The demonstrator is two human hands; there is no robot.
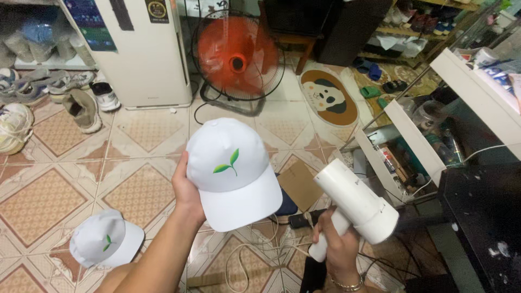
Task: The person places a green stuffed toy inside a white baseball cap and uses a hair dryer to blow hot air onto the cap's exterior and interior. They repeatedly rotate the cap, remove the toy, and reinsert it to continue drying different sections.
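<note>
Two white caps are showing: the left hand (187, 190) is gripping one white cap (233, 173) by its left side, holding it up mid-scene, brim pointing near. The right hand (339, 247) is closing around the handle of a white hair dryer (358, 203), seemingly aimed far-left. Another cap (106, 239) is lying on the tiled floor (43, 201), near left.

Cluttered room with a patterned tiled floor

I see the tiled floor (135, 190), an orange fan (239, 57), a white cabinet (144, 54), shoes (81, 108), a round dog-face mat (328, 97) and white shelving (418, 141) at right.
</note>
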